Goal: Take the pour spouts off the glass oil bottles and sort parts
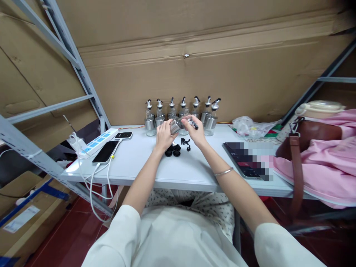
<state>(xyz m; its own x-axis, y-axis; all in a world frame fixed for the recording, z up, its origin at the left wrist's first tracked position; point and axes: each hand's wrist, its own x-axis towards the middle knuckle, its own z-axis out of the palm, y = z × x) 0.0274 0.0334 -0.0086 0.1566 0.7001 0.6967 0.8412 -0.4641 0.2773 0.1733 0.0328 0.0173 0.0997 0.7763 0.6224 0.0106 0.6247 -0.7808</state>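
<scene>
White shirt (pixel 172 239) is spreading below one bottle (pixel 175 127); left hand (pixel 164 136) and right hand (pixel 195 132) are gripping it, black parts (pixel 176 152) lying before it, seven bottles (pixel 210 125) standing behind.

Bottle (pixel 175 126) partly behind left hand (pixel 164 135) and right hand (pixel 197 134), spout (pixel 194 124) seemingly blurred.

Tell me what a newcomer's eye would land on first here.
First, probably, the tilted bottle at the centre, held between the left hand and right hand. Behind it, a row of seven spouted bottles stands along the back of the table, before the cardboard. The bright pink cloth at the table's right end likely catches the eye next.
</scene>
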